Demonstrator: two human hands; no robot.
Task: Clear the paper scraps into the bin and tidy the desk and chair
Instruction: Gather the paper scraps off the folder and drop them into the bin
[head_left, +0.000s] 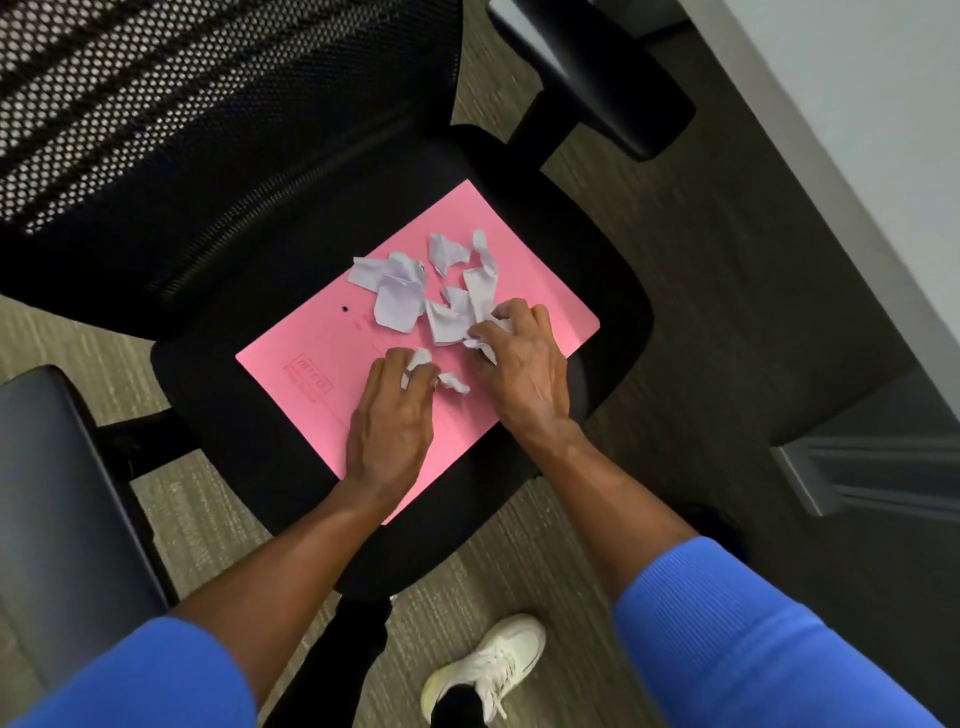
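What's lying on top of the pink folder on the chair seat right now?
Torn white paper scraps lie loose on the pink folder. The left hand and right hand rest on it too, each gathering scraps. Whatever is under the hands is hidden.

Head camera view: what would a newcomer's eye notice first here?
First, the bright pink folder lying flat on the black chair seat, strewn with white paper scraps. Next, both hands working on it: the left hand closes on one scrap, and the right hand gathers others.
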